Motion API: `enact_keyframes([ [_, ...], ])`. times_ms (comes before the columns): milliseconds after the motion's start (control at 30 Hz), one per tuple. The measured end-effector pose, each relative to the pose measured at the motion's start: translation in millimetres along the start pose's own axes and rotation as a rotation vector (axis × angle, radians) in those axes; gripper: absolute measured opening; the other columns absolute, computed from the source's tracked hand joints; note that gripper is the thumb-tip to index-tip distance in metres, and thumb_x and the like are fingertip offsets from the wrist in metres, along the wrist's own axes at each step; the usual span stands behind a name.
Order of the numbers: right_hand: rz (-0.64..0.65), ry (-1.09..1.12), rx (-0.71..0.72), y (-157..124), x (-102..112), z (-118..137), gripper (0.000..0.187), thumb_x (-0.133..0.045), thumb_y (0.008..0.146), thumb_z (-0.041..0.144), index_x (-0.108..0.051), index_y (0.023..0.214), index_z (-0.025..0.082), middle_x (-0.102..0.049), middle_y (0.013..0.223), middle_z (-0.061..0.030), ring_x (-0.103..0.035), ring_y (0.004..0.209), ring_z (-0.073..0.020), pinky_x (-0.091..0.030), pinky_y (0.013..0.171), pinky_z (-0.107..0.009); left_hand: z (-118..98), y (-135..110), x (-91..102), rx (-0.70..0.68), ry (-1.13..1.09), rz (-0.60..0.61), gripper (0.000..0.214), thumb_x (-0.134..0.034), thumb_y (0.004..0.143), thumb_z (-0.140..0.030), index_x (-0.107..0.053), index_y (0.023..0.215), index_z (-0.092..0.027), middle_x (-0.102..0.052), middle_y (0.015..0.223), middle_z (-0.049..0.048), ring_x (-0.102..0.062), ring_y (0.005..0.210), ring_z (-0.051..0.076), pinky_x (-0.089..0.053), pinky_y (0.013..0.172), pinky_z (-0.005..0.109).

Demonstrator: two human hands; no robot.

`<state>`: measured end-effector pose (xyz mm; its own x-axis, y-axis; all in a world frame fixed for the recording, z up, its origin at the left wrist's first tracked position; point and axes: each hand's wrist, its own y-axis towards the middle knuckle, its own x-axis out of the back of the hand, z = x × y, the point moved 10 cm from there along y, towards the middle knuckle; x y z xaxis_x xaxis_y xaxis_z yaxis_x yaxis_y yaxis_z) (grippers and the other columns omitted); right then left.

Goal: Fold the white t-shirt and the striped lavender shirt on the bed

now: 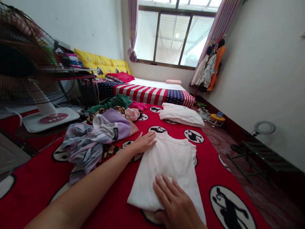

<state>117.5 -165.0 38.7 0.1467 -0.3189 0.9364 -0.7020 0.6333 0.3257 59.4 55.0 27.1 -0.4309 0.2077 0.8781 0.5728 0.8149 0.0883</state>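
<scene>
A white shirt (170, 165) lies folded lengthwise on the red bed cover (209, 165). My left hand (144, 142) rests flat with fingers together on the shirt's upper left corner. My right hand (175, 202) lies flat on the shirt's near end, fingers spread. Neither hand grips anything.
A pile of unfolded clothes (100, 133) lies left of the shirt. A folded white garment (181, 115) sits farther up the bed. A standing fan (35, 73) is at the left. A second bed with a flag cover (152, 93) is behind. The floor with a metal rack (262, 156) is to the right.
</scene>
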Motion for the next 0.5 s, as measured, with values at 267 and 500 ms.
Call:
enact_keyframes([
  [267, 0.012, 0.353, -0.191, 6.7, 14.0, -27.3, 0.036, -0.042, 0.093, 0.023, -0.061, 0.123, 0.017, -0.067, 0.12, -0.0086, -0.064, 0.108, -0.0247, -0.052, 0.09, -0.032, 40.2, 6.8, 31.4, 0.04, -0.655, -0.406, 0.039, -0.057, 0.083, -0.031, -0.064, 0.119, -0.017, -0.056, 0.134, 0.0108, -0.048, 0.128, 0.025, -0.024, 0.114, 0.042],
  [500, -0.053, 1.106, -0.707, 56.1, 77.6, -116.6, 0.045, -0.049, 0.089, 0.051, -0.067, 0.112, 0.016, -0.072, 0.083, -0.0044, -0.066, 0.066, -0.0195, -0.05, 0.051, -0.025, 89.7, -14.4, 42.8, 0.208, -1.396, -0.683, 0.038, -0.048, 0.089, -0.039, -0.062, 0.113, -0.013, -0.063, 0.124, 0.017, -0.058, 0.116, 0.025, -0.044, 0.097, 0.039],
])
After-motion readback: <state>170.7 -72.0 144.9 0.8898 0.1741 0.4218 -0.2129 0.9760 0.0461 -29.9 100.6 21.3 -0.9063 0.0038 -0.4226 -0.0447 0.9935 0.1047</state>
